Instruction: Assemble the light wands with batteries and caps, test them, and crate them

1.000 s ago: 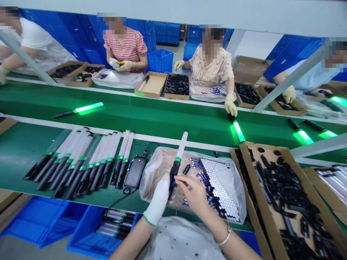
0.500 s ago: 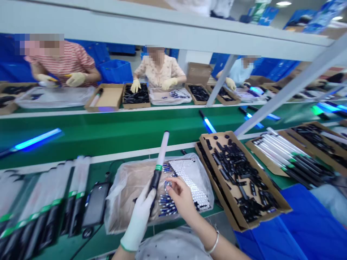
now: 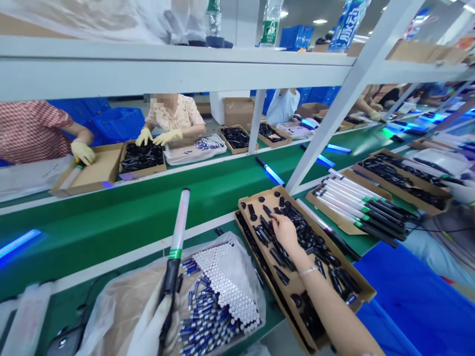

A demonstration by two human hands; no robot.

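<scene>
My left hand [image 3: 158,316], in a white glove, is wrapped round the black handle of a light stick [image 3: 181,222]. The stick stands nearly upright, with an unlit whitish tube and a green band. Below it is a plastic-lined tray [image 3: 107,316] with loose blue-and-silver batteries [image 3: 208,321] and a packed block of white-ended batteries [image 3: 218,269]. My bare right hand [image 3: 285,232] reaches into a cardboard box [image 3: 365,295] of black plastic parts. Its fingers pinch the end of a small black plastic part [image 3: 267,211] near the box's far side.
A green conveyor [image 3: 141,212] carries lit blue sticks [image 3: 273,174]. A slanted white post [image 3: 326,113] rises behind the box. Finished-looking sticks [image 3: 356,202] lie in a carton at right, above a blue bin [image 3: 397,282]. Co-workers with gloved hands [image 3: 159,137] sit opposite.
My right hand has moved from above the batteries into the box of black parts. The view has turned right; my left hand still holds the light stick.
</scene>
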